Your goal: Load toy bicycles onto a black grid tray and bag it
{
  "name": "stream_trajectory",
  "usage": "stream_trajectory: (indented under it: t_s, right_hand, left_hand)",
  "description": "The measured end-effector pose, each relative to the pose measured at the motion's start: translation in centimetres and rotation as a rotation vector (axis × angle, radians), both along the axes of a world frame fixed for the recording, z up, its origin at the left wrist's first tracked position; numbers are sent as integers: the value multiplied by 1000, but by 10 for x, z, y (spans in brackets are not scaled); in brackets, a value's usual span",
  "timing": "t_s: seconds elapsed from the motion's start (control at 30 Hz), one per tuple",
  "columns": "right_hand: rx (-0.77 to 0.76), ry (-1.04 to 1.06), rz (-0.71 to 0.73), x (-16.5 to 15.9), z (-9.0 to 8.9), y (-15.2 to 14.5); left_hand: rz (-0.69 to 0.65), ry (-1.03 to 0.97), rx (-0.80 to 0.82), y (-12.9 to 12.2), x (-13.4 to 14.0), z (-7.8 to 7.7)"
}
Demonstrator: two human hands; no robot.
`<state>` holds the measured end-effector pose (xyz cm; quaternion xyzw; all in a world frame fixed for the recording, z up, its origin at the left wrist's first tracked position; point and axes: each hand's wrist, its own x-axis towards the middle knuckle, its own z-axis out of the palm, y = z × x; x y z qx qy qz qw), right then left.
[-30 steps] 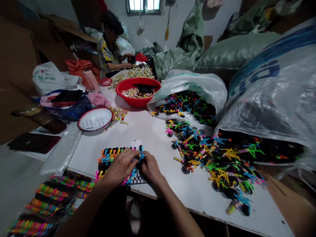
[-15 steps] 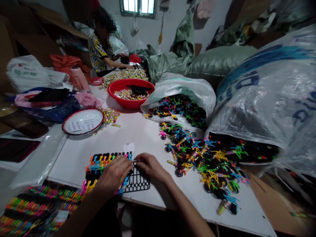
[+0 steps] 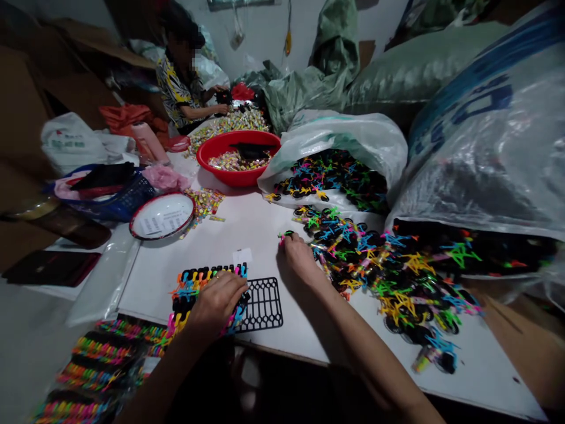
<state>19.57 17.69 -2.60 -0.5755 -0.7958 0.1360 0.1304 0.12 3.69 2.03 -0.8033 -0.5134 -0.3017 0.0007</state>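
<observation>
A black plastic rack (image 3: 267, 304) lies near the table's front edge. Its left part carries rows of colourful toy bicycles (image 3: 188, 288), while its right part shows bare slots. My left hand (image 3: 220, 297) lies over the end of the filled rows, fingers bent and pressed together on the rack; the fingertips are partly hidden. Beyond the rack, my right hand (image 3: 298, 253) is closed at the left edge of a loose pile of toy bicycles (image 3: 362, 253). A small toy bicycle (image 3: 282, 237) with pink and green parts shows at its fingertips.
An open white sack (image 3: 335, 132) spills more toys behind the pile. A larger sack (image 3: 485, 153) bulges at right. Further back stand a red basin (image 3: 241, 176), an enamel plate (image 3: 162, 217) and a blue basket (image 3: 110, 203). Packed toys (image 3: 92, 353) lie lower left. A co-worker (image 3: 180, 88) sits behind.
My right hand has left the rack and moved away and to the right, to the edge of the pile, where it grips a toy bicycle. My left hand stays on the rack. The view has tilted down.
</observation>
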Motion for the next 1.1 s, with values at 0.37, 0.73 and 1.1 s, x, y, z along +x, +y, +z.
stream_trajectory:
  t_s: [0.37, 0.73, 1.1]
  right_hand:
    - [-18, 151, 13, 13, 28, -2]
    - [-534, 946, -33, -11, -1, -125]
    - [-261, 834, 25, -36, -10, -144]
  left_hand:
    - [22, 58, -20, -2, 4, -1]
    - [-34, 31, -127, -1, -2, 8]
    - [49, 137, -96, 16, 0, 9]
